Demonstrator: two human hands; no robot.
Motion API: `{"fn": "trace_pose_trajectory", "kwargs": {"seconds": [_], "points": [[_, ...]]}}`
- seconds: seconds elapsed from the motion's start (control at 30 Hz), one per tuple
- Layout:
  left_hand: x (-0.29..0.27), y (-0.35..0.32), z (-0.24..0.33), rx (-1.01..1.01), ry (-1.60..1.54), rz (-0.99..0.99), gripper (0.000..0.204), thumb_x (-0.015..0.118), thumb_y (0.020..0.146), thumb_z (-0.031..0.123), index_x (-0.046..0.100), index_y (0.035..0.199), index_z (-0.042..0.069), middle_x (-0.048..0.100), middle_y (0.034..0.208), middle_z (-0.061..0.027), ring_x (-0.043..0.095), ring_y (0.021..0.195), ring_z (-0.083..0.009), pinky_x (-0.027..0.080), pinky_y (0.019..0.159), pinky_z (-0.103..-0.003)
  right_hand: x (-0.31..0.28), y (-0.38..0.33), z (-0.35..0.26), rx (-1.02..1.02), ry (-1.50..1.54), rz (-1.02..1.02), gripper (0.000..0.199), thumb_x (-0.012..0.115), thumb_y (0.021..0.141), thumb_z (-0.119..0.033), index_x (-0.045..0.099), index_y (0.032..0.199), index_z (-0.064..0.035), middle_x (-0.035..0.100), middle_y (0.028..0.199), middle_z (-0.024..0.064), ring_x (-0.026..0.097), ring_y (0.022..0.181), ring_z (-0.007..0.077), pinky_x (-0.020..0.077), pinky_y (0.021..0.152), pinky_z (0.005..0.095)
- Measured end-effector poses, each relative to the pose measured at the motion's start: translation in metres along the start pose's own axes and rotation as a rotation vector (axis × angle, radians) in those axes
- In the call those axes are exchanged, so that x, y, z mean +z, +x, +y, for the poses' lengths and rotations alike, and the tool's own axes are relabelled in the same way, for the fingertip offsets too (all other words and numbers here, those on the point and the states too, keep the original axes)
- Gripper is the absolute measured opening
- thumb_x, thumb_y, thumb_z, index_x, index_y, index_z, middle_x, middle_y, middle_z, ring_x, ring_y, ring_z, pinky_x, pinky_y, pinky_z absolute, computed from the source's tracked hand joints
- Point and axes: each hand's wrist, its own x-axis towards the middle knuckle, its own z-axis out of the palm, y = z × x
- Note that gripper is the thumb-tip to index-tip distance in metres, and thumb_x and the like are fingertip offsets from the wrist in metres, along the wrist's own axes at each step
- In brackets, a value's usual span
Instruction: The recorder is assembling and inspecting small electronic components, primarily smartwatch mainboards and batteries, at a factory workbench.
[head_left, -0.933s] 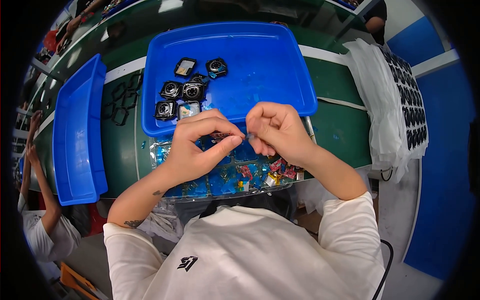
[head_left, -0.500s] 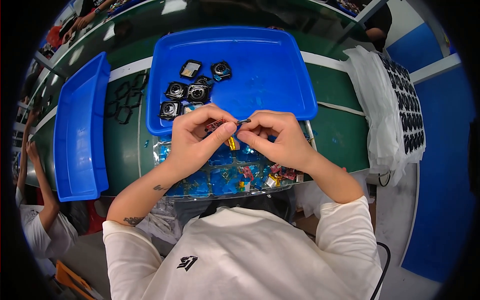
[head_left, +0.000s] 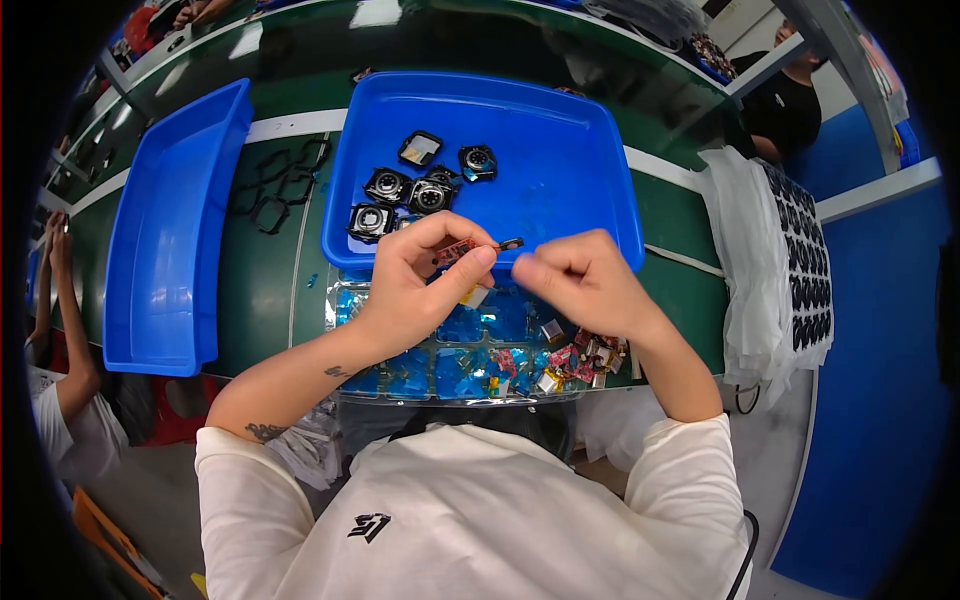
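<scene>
Between thumb and fingers, my left hand (head_left: 420,280) grips a small red circuit board (head_left: 455,252). A small black part (head_left: 511,244) sticks out from the board's right end, and a yellow-and-silver piece (head_left: 474,297) shows below the fingers. My right hand (head_left: 595,290) is curled just right of the black part and apart from it; its fingertips are smeared by motion. Under both hands lies a clear compartment tray (head_left: 400,402) with blue film pieces (head_left: 460,325). Red boards and silver cells (head_left: 575,362) are heaped at its right. Beyond, several black watch cases (head_left: 430,196) lie in a blue tray (head_left: 560,130).
Another blue tray (head_left: 165,240) stands at the left. Thin black frames (head_left: 271,214) lie on the green table (head_left: 265,300) between the trays. On the right is a stack of white sheets (head_left: 745,230) with rows of black parts (head_left: 800,250). Other people work at the left and far right.
My right hand has let go of the black part and drawn away to the right. My left hand still holds the circuit board. The view has shifted slightly.
</scene>
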Motion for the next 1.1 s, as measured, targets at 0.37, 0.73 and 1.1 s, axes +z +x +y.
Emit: {"fn": "trace_pose_trajectory", "kwargs": {"seconds": [0.37,0.73,1.1], "points": [[0.003,0.002,0.002,-0.069,0.052,-0.007,0.012,0.064,0.088,0.011,0.060,0.091,0.000,0.060,0.077,-0.0021,0.056,0.063,-0.0059,0.046,0.056,-0.019,-0.021,0.102,0.038,-0.428,-0.526,0.109,0.055,0.067,0.076,-0.009,0.049,0.128,-0.0103,0.063,0.113,0.0106,0.059,0.098,0.0271,0.0473,0.087,0.0357],[0.001,0.002,0.002,0.041,0.096,0.027,0.009,0.066,0.084,0.006,0.065,0.088,-0.002,0.059,0.097,-0.0077,0.057,0.073,-0.0071,0.048,0.060,-0.020,-0.010,0.047,0.012,-0.018,0.464,0.221,0.038,0.060,0.080,0.002,0.058,0.117,-0.0043,0.064,0.085,0.0057,0.064,0.077,0.0110,0.0547,0.066,0.0239],[0.004,0.004,0.007,0.034,0.380,0.088,0.005,0.069,0.079,0.005,0.068,0.082,0.001,0.055,0.122,-0.0112,0.058,0.085,-0.0076,0.047,0.069,-0.020,0.017,0.010,0.000,0.042,0.649,0.172,0.028,0.063,0.083,0.002,0.059,0.110,0.0056,0.065,0.097,0.0120,0.065,0.086,0.0139,0.0570,0.072,0.0252]]}}
